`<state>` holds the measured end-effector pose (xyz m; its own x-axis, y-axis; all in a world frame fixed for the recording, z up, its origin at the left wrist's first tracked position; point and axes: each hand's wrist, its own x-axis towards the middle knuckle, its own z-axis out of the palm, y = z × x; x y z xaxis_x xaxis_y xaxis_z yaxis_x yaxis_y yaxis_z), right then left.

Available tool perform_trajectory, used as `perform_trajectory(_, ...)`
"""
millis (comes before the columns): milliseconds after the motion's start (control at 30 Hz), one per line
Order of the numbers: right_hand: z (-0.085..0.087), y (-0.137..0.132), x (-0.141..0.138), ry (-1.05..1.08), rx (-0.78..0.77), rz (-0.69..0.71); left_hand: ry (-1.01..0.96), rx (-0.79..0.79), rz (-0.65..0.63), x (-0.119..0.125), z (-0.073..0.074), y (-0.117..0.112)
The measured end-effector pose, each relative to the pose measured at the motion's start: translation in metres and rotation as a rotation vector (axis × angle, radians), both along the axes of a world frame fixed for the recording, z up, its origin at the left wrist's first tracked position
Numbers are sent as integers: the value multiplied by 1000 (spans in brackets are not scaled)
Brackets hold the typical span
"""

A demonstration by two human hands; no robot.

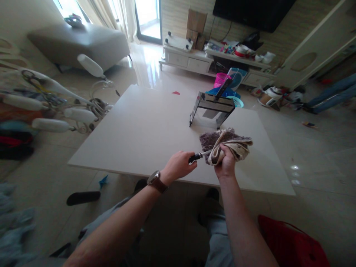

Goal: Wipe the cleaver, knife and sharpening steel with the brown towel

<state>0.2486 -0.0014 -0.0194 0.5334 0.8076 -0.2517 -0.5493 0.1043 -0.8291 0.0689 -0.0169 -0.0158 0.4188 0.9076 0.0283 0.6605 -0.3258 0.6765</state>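
Note:
My left hand (179, 165), with a watch on the wrist, is closed round the black handle of a knife (196, 157). The blade runs to the right into a brown and beige cloth (226, 144). My right hand (226, 164) grips that cloth, which is wrapped over the blade, so most of the blade is hidden. Both hands hover over the near edge of a white table (144, 126). A dark knife rack (211, 107) with one knife standing in it sits on the table just beyond the cloth.
A white metal drying rack (55, 107) stands to the left of the table. A grey sofa (80, 42) is at the back left, a cluttered white TV cabinet (194, 61) at the back. A red bag (292, 244) lies at my right foot, a black slipper (83, 197) on the floor.

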Motion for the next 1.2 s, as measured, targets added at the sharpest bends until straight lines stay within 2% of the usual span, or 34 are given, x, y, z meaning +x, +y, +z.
perform_trajectory(167,2,-7,-29,-17,-38,119,-78,-30,25,0,0,3)
perform_trajectory(300,3,-5,-28,-7,-34,114,-57,-26,32,-2,3,6)
perform_trajectory(467,4,4,2,2,31,-44,-35,-9,-11,-4,6,6)
perform_trajectory(633,0,7,34,6,30,-206,-5,7,-74,-5,9,4)
perform_trajectory(900,-1,8,45,48,-43,-325,80,41,-96,-7,10,6)
perform_trajectory(1033,-2,10,40,63,-51,-273,110,68,-77,-7,4,6)
perform_trajectory(1200,-3,6,16,11,-18,-59,110,83,-35,-1,-3,4)
